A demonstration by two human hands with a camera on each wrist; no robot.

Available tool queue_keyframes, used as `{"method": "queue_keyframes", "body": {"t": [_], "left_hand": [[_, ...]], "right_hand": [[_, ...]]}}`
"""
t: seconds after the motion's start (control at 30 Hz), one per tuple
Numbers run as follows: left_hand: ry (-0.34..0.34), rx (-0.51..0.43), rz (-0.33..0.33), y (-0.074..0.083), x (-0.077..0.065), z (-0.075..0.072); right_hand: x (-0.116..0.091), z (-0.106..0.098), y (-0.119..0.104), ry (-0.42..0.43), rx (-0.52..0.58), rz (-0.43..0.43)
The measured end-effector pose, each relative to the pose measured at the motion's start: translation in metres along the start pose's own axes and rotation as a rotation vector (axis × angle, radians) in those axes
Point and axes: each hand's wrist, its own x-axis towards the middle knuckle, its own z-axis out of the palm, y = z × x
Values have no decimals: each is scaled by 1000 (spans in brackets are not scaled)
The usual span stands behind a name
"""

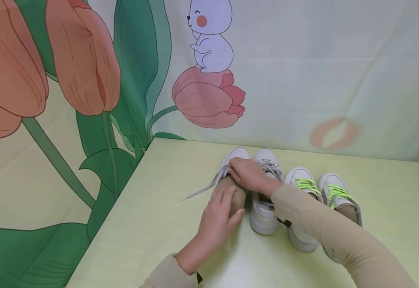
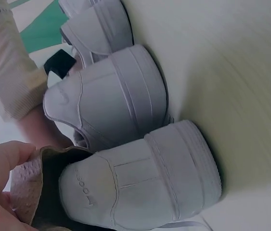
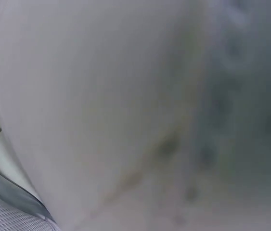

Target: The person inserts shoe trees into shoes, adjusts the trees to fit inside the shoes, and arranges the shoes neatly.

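A white sneaker with grey laces [image 1: 239,153] stands leftmost, one lace end trailing left. A brown, perforated insole [image 1: 227,184] sticks up out of its opening. My left hand [image 1: 214,216] grips the insole's heel end between thumb and fingers. In the left wrist view, the insole [image 2: 27,185] rises beside the heel of that sneaker [image 2: 140,183]. My right hand [image 1: 250,174] reaches across from the right, its curled fingers holding the sneaker near the laces and opening; the fingertips are partly hidden. The right wrist view is mostly a blurred pale surface.
Close to the right stands a second grey-laced white sneaker [image 1: 264,222]. Beyond it are two white sneakers with neon green laces, one nearer [image 1: 299,174] and one farther right [image 1: 333,182], partly behind my right sleeve. A printed backdrop [image 1: 285,80] hangs behind the pale green table [image 1: 152,224].
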Motion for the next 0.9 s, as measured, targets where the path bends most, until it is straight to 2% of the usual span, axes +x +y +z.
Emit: {"method": "queue_keyframes", "body": {"t": [0.23,0.4,0.47,0.73,0.9], "left_hand": [[-24,-4,32,-4,8,1],[-57,-53,-39,-10,10,-2],[-69,-67,-72,-12,9,-3],[-72,-115,-185,-14,3,0],[-60,-173,-208,-14,3,4]], "right_hand": [[-3,-5,1,-50,69,-5],[-7,-11,2,-57,161,-11],[-11,-13,4,-67,165,-10],[-19,-14,5,-92,170,147],[-16,-15,4,-112,154,206]]}}
